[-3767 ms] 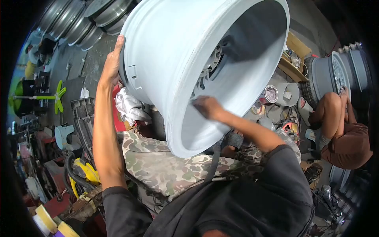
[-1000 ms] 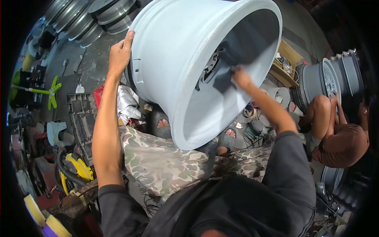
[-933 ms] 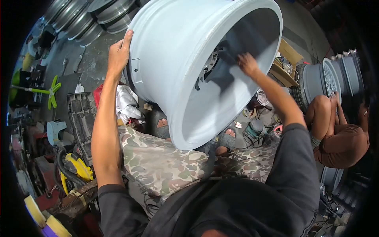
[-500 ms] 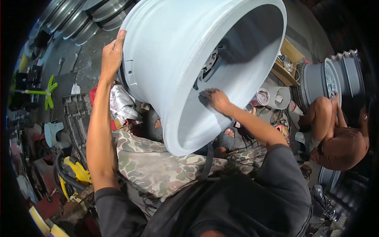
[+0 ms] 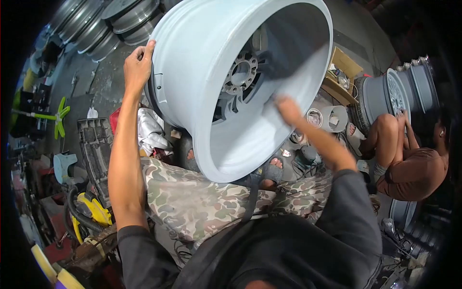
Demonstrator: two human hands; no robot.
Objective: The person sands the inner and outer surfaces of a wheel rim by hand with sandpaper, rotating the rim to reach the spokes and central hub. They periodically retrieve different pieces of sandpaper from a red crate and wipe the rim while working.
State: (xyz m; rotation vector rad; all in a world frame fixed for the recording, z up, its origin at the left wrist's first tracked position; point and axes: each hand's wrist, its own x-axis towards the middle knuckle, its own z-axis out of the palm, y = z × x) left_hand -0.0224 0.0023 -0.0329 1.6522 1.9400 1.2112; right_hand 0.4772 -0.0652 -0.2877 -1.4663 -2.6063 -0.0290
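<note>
A large pale grey wheel rim (image 5: 192, 58) is tilted with its open barrel facing me, above my camouflage-clad lap. Its dark-backed hub and spokes (image 5: 239, 74) show inside. My left hand (image 5: 138, 67) grips the rim's far left edge, thumb up along it. Inside the barrel, near the lower right inner wall, is my right hand (image 5: 288, 110), smeared by motion. Its fingers and anything under them cannot be made out.
Another person (image 5: 414, 168) crouches at the right beside more rims (image 5: 378, 98). A cardboard box (image 5: 344, 65) and a white bucket (image 5: 338, 119) stand beyond my rim. White cloth (image 5: 150, 130), a yellow tool (image 5: 94, 212) and stacked rims (image 5: 132, 17) are at the left.
My right hand has moved right along the inner wall, away from the hub. The rim has shifted left and turned, showing more of its hub. My left hand still holds its edge.
</note>
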